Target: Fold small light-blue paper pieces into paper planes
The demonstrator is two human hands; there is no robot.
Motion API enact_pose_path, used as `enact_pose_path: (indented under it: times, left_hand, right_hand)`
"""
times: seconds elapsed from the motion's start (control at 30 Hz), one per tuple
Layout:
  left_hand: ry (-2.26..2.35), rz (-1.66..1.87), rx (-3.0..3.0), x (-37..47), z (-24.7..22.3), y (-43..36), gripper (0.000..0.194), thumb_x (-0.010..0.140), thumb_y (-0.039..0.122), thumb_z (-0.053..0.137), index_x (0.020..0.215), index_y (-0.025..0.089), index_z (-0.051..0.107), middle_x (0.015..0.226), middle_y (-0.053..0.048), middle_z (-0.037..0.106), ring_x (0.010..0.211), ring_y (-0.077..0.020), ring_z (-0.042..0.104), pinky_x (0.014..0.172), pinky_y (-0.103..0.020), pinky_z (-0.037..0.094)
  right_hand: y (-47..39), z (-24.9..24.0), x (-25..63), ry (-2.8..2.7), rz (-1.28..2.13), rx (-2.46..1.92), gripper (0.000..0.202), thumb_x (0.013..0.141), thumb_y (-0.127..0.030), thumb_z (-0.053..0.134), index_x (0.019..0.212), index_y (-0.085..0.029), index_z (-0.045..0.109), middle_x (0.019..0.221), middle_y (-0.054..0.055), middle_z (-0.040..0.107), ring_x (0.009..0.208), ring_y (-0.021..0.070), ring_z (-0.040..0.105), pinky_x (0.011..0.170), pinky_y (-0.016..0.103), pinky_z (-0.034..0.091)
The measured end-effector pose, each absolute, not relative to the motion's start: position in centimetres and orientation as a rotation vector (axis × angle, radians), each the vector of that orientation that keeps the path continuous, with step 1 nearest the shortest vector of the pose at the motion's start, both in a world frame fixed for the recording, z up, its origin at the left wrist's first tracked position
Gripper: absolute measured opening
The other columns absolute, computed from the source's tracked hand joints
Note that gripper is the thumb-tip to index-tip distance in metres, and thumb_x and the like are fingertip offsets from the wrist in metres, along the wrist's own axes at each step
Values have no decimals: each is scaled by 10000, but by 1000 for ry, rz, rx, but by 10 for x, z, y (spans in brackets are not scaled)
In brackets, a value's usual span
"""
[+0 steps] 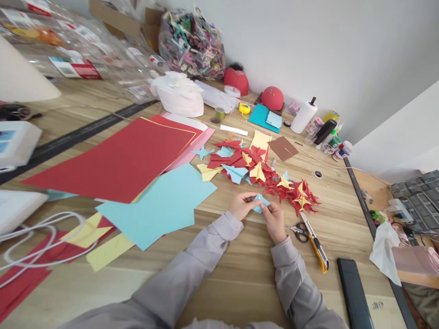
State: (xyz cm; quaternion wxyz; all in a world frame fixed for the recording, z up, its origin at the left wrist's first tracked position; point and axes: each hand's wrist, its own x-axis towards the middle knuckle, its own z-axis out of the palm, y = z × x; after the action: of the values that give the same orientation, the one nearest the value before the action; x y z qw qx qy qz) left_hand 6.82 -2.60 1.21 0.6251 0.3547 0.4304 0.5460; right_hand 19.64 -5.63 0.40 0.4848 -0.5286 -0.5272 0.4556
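Note:
A small folded piece of light blue paper [259, 204] is held between both hands above the wooden table. My left hand [242, 205] grips its left side, with the fingers near its top edge. On the right side, my right hand [274, 219] pinches the same piece with thumb and fingers. Just beyond the hands lies a long pile of red folded paper pieces [236, 158], with yellow folded stars [284, 182] and a blue folded piece [235, 173] among them.
Scissors [299, 232] and a yellow box cutter [317, 249] lie right of my right hand, and a black phone [354, 292] is nearer the front. Large red sheets [116, 160] and blue sheets [161, 205] cover the left. Bottles [303, 116] stand along the back.

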Motion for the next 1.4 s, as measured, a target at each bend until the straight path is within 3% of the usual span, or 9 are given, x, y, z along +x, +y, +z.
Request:
enact_pose_path:
  times: [0.77,0.93,1.1,1.4]
  left_hand:
    - [1033,1239,868,68,10,-26,293,457,331,806,638,137,682,601,-36,677,539,-146,591,543,-268,488]
    - [1030,1250,864,68,13,-26,246,473,317,796,609,145,684,587,-29,671,533,-138,582,547,-259,486]
    - [1031,1244,880,68,12,-25,254,463,335,793,594,147,685,564,-31,664,512,-135,570,521,-256,474]
    - [1062,1301,904,69,11,-25,230,518,334,770,644,153,706,627,-42,684,595,-158,602,584,-273,485]
  right_hand:
    - [-56,3,199,-1371,1095,-1306,319,775,-473,546,713,-162,580,632,-8,552,601,116,480,569,235,391]
    - [-56,5,200,-1390,1097,-1302,302,791,-454,535,780,-158,597,648,-9,554,613,118,484,589,240,395]
    - [-57,7,199,-1397,1083,-1319,308,786,-461,533,716,-165,578,619,-13,541,593,117,471,569,237,392]
    - [-56,5,200,-1390,1088,-1329,319,792,-466,525,731,-159,583,619,-14,532,595,117,463,563,237,376]
